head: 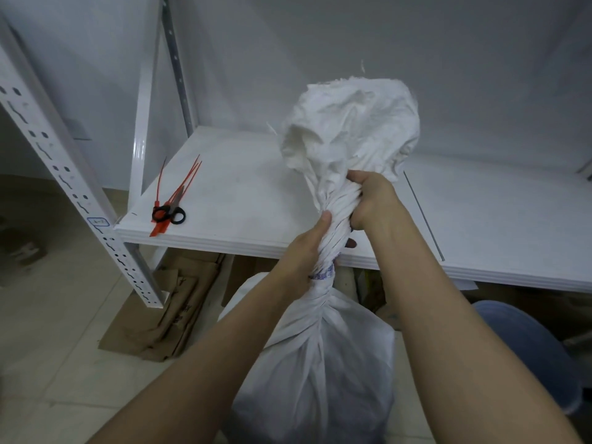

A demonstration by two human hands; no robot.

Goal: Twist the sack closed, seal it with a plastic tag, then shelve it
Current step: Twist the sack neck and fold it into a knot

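Observation:
A full white woven sack (320, 363) stands on the floor in front of a white shelf (243, 200). Its neck is wound into a tight rope, and the loose mouth (352, 123) flares open above. My left hand (304, 248) grips the lower part of the twisted neck. My right hand (371, 200) clasps the neck just above, under the flared mouth. Several red plastic tags (182, 187) lie on the shelf's left front corner, apart from both hands.
Black-handled scissors (171, 214) lie across the red tags. A perforated white upright (64, 174) stands at the left. Flattened cardboard (160, 315) lies on the tiled floor under the shelf. My blue-clad knee (525, 344) shows at the right.

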